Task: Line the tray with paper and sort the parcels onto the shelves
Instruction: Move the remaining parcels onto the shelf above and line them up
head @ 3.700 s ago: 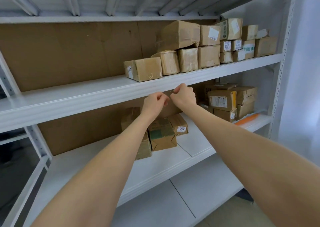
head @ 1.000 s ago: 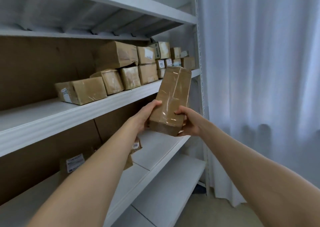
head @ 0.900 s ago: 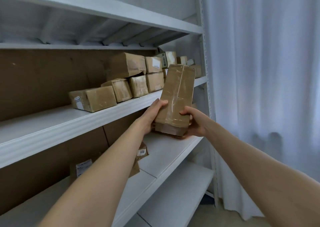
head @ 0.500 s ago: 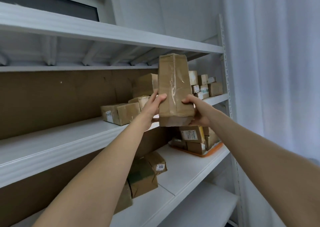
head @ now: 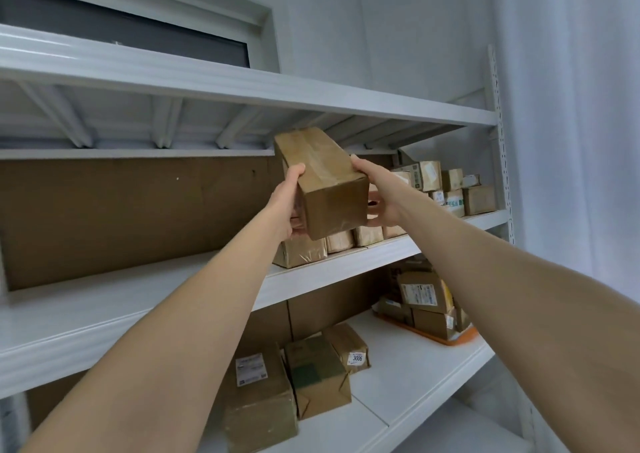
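A long brown taped parcel [head: 329, 182] is held up between both hands, tilted with its far end pointing into the bay under the top shelf. My left hand [head: 287, 207] grips its left side, thumb on top. My right hand [head: 375, 193] grips its right side, fingers curled under. It hovers above a row of brown parcels [head: 304, 250] on the middle shelf [head: 138, 297]. An orange tray [head: 450, 338] with several parcels sits on the lower shelf at the right.
The top shelf [head: 311, 96] runs just above the parcel. More labelled boxes [head: 446, 189] are stacked at the middle shelf's right end. Three parcels [head: 311, 373] lie on the lower shelf. A white curtain [head: 581, 106] hangs on the right. Brown cardboard backs the shelves.
Both hands have raised the parcel and tipped it from upright to lying forward toward the middle shelf. The view has tilted upward.
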`<state>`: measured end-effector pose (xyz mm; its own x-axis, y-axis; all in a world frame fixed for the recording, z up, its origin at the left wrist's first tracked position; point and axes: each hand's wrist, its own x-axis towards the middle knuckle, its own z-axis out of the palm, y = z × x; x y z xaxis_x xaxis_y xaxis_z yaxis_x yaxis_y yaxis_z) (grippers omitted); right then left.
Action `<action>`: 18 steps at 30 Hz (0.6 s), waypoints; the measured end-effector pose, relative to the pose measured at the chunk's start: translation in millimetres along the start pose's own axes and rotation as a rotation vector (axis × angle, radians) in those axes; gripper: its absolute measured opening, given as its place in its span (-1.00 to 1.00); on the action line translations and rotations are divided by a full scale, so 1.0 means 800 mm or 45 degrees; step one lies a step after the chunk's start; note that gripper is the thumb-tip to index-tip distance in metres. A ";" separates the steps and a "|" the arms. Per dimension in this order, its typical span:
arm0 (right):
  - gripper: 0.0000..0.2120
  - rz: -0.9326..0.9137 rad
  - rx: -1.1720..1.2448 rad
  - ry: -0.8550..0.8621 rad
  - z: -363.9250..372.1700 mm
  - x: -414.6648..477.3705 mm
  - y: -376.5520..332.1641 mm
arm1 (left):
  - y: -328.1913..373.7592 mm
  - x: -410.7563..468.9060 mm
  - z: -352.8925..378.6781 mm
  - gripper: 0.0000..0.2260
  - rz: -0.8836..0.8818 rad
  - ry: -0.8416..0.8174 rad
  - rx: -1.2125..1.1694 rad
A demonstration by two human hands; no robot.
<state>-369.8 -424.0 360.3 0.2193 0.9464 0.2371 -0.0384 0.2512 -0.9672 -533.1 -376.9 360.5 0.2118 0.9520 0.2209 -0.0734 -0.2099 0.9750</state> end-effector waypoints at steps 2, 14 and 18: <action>-0.62 -0.033 0.003 -0.038 0.010 0.005 0.000 | 0.008 0.005 -0.009 -0.42 -0.046 0.066 -0.008; -0.39 -0.056 0.009 0.217 0.080 0.056 0.007 | 0.036 0.042 -0.040 -0.47 -0.222 0.235 0.111; -0.44 -0.031 -0.003 0.246 0.097 0.071 0.009 | 0.033 0.052 -0.049 -0.47 -0.210 0.292 0.180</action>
<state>-433.1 -352.9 374.2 0.4029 0.8835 0.2391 -0.0285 0.2732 -0.9615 -564.7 -333.8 394.8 -0.0170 0.9978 0.0634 0.0835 -0.0617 0.9946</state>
